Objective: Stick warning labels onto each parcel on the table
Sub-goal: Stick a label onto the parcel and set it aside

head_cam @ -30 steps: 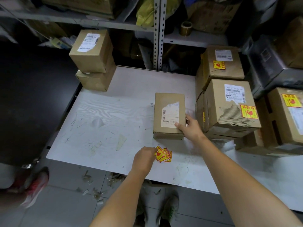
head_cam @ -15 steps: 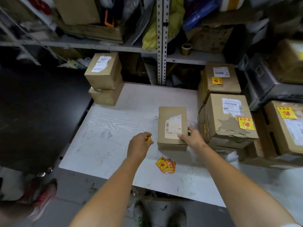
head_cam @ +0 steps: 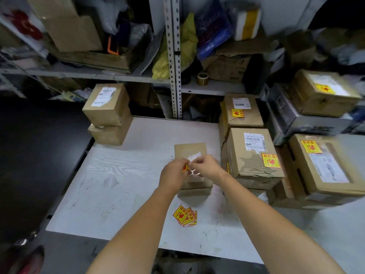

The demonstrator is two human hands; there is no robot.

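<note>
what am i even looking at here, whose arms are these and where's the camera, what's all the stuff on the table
There is no machine here. The camera sits on a person's head and looks down, so the two bare arms reaching in from the bottom are that person's own.

Both hands meet above a small cardboard box in the middle of the white table. The left hand pinches a red and yellow sticker, and the right hand is at it too, perhaps peeling the backing; that part is blurred.

A little pile of the same stickers lies nearer the person. Two stacked boxes stand at the far left without stickers. The boxes on the right already carry them. Cluttered shelves stand behind.
</note>
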